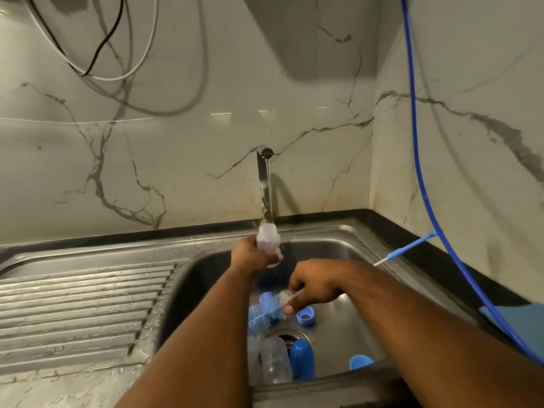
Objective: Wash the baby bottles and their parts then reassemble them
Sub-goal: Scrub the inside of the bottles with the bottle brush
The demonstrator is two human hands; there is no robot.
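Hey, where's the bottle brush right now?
Head view, low in the middle of the sink basin: the right hand grips the bottle brush, its blue bristles lying left of a small blue cap, just above the drain.

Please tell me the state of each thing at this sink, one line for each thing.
Tap: water seems to run.
Held bottle: upright under the tap, gripped by left hand.
Brush: gripped by right hand, bristles down in the sink.
Second bottle: lying on its side by the drain.
Blue caps: off, loose in the sink.
Drainboard: wet.
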